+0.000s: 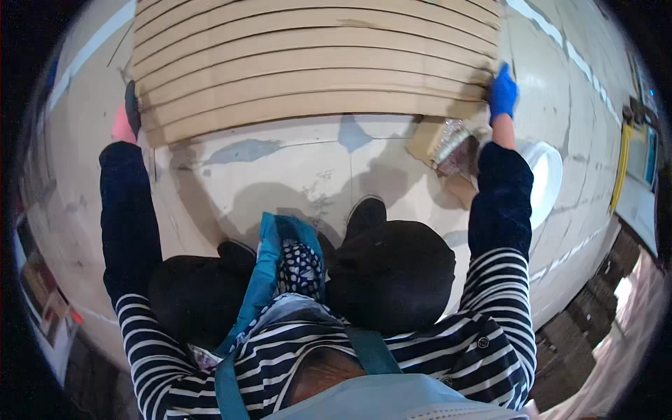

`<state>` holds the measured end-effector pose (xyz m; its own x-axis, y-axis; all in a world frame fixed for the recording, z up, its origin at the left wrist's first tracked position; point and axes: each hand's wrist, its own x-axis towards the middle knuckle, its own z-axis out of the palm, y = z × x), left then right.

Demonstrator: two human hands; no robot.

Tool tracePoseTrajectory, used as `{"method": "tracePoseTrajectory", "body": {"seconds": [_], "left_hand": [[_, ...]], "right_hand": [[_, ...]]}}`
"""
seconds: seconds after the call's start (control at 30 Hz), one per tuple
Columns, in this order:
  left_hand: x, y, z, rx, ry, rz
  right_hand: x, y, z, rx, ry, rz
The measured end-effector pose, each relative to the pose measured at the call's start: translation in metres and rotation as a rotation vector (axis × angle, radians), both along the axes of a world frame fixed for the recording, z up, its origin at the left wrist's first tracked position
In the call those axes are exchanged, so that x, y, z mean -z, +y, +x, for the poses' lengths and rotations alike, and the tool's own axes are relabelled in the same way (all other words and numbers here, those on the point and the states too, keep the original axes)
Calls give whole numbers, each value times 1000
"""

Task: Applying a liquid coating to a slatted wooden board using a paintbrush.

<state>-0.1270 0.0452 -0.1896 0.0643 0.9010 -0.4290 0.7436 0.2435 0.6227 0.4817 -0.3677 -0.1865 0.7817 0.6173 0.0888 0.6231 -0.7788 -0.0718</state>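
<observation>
A wide span of brown cardboard, crossed by several dark parallel lines, fills the top of the view. Whether it is one scored sheet or layered pieces, I cannot tell. My left hand, in a dark glove with pink at the wrist, grips its left edge near the close corner. At the opposite edge my right hand, in a blue glove, is closed round the cardboard, its fingers partly hidden. Both arms reach forward, spread about as wide as the cardboard. The near edge slants slightly, lower on the left.
Below my right hand lie a torn cardboard piece and clear plastic wrap. A white round bucket stands beside my right forearm. The pale floor has grey worn patches and white lines. A yellow-edged object is at the far right.
</observation>
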Motion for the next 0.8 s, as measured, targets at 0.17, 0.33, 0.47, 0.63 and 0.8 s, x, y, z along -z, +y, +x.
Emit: {"method": "tracePoseTrajectory", "body": {"seconds": [0.17,0.33,0.47,0.63,0.8], "left_hand": [[48,16,0,459,616,473],[79,37,-24,-27,224,211],[72,42,-25,579,866,498],[52,16,-36,78,-243,-42],[39,1,-46,595,318,105]], "right_hand": [[0,26,-7,509,394,258],[-3,29,-25,415,336,103],[-5,26,-23,324,209,107],[-29,-11,-88,-151,-13,720],[-36,-127,-242,781,1210,629]]}}
